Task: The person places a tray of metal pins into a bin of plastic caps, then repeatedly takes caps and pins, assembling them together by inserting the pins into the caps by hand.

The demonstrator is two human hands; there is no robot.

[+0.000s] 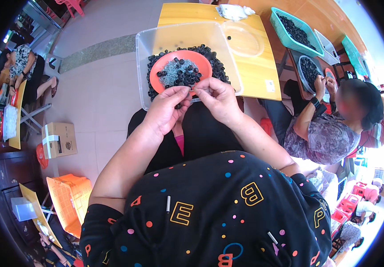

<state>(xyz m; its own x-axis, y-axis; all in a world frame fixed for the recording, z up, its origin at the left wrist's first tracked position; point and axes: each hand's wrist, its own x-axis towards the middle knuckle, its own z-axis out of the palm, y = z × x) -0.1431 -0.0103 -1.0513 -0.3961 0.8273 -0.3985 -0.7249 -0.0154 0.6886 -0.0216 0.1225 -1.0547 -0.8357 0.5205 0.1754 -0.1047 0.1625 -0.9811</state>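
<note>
My left hand (169,107) and my right hand (218,99) meet at the near rim of a red-orange plate (205,63). Thumb and fingers of each are pinched together. Whatever sits between the fingertips is too small to make out, though a dark piece shows under my left fingers. On the plate lie a heap of thin silvery metal pieces (170,72) and several small black round caps (191,76). The plate rests on many more black caps (220,71) inside a clear plastic bin (145,44).
A yellow wooden table (258,66) stands beyond the bin, bearing a clear round lid (245,41) and a white bag (234,12). At right, a co-worker (330,120) handles pieces over a bowl of black parts (309,69). Left are a cardboard box (60,139) and an orange crate (69,200).
</note>
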